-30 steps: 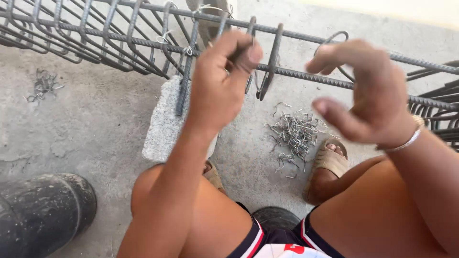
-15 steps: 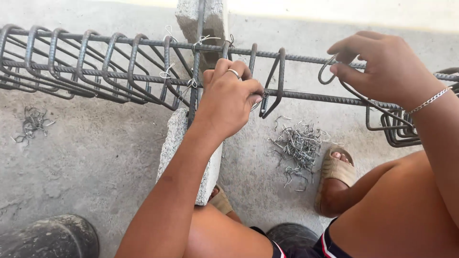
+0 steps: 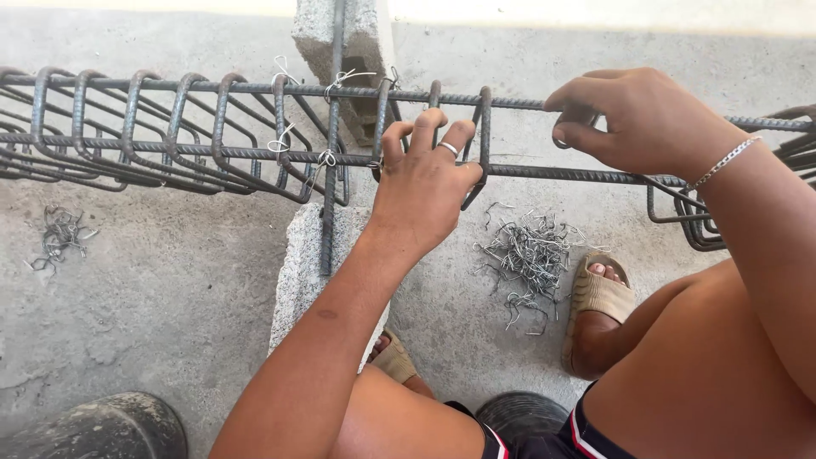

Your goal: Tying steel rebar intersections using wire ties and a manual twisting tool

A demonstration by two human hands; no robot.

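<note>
Left hand point(image 3: 422, 191) grip on rebar cage point(image 3: 170, 136), concrete floor point(image 3: 153, 289)

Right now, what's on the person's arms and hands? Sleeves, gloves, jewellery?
Both arms are bare, with no sleeves or gloves. The left hand wears a thin silver-coloured ring on one finger. The right hand has a slim silver-coloured chain bracelet at the wrist.
</note>
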